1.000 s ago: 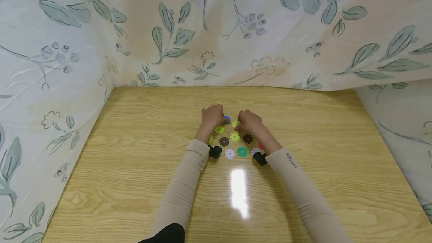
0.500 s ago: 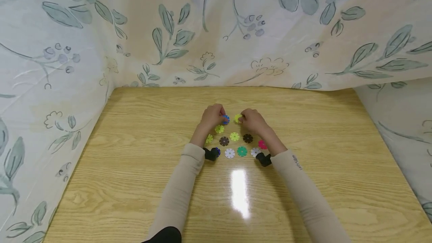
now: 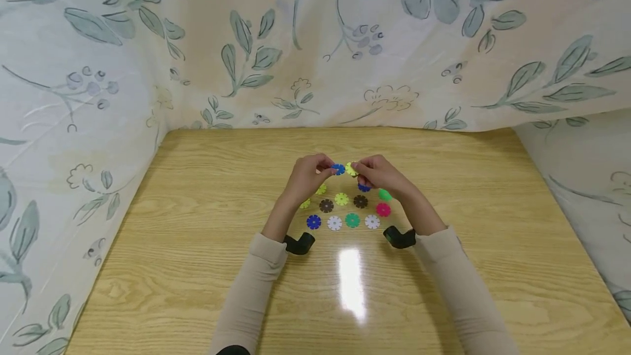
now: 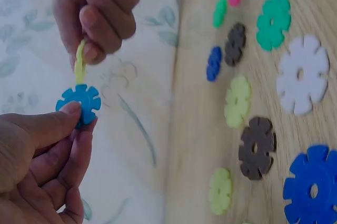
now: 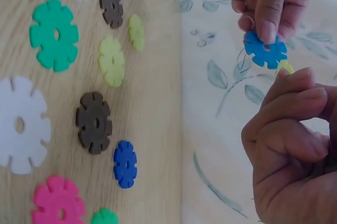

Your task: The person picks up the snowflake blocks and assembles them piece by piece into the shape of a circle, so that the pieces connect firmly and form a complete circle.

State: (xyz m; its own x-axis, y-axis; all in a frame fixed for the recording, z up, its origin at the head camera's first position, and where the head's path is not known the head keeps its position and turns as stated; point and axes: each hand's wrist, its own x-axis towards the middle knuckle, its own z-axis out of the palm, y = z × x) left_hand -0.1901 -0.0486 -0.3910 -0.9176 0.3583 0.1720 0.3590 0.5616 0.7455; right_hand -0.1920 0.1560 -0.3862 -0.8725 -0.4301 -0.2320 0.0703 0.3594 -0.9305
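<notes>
My left hand (image 3: 302,181) pinches a light blue notched plastic disc (image 3: 338,169) between thumb and fingers. Opposite it, my right hand (image 3: 383,174) pinches a yellow notched disc (image 3: 350,169). Both discs are held up off the table. In the left wrist view the yellow disc (image 4: 80,63) stands edge-on at the rim of the blue disc (image 4: 90,100), and the two appear to touch at their notches. Fingers cover much of the yellow disc (image 5: 285,67) in the right wrist view, so how deep the rims meet cannot be seen.
On the wooden table (image 3: 197,207) lie several more notched discs, among them a dark blue one (image 3: 313,222), a green one (image 3: 352,220), a pink one (image 3: 383,210) and a brown one (image 3: 326,205). A floral cloth (image 3: 315,70) hangs behind the table.
Both hands have lifted their discs and brought them together, the blue disc moving right to meet the yellow one. Discs by the wrists have come into fuller view.
</notes>
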